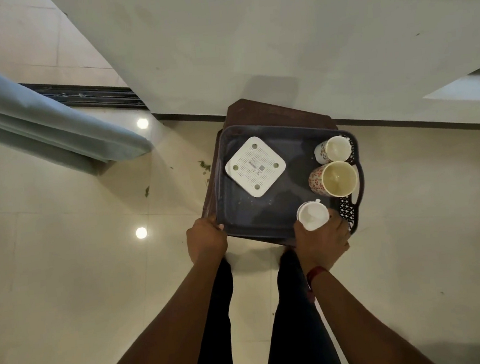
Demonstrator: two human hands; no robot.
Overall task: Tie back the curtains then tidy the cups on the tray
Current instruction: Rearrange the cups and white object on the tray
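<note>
A dark plastic tray (253, 215) rests on a brown stool (279, 113) against the wall. Along its right side stand two red-patterned cups, a small one (334, 149) at the back and a larger one (335, 179) in the middle. My right hand (322, 241) is wrapped around a small white cup (312, 216) at the tray's near right corner. My left hand (206, 239) grips the tray's near left corner. The blue-grey curtain (36, 122) hangs bunched at the left, away from both hands.
A white square perforated device (255, 166) lies on the tray's left half. The stool stands against a pale wall (248, 34). A sliding door track (87, 95) runs behind the curtain. Green leaf scraps (205, 166) lie on the glossy tiled floor. My legs (216, 316) are below the tray.
</note>
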